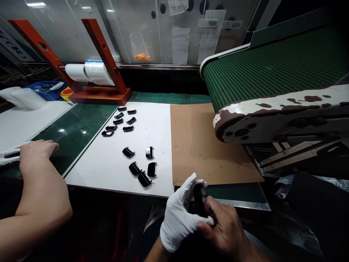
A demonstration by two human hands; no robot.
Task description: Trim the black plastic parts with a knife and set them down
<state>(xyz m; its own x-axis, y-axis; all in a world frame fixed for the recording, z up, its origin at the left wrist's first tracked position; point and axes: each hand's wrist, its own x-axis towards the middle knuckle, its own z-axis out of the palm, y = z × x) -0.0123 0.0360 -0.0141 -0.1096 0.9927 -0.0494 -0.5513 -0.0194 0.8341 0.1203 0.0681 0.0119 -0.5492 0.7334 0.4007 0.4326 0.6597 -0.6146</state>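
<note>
My left hand [180, 214], in a white glove, grips a dark black plastic part [198, 198] in front of the table's near edge. Bare and curled, my right hand [226, 225] presses against the lower end of that part, its fingertips partly hidden. Whether it also pinches something small does not show. On the white sheet [158, 123] lie several glossy black plastic pieces; those nearer me, such as one black piece [144, 179], have small pins along one side. Smaller-looking black pieces [118, 122] lie in loose rows farther back.
Brown cardboard [201, 145], dotted with tiny curled shavings, covers the table's right part. A green conveyor [272, 69] overhangs it. At the back left stands an orange roll stand [98, 95] with film rolls [99, 72]. Another person's arm [40, 189] reaches in from the left.
</note>
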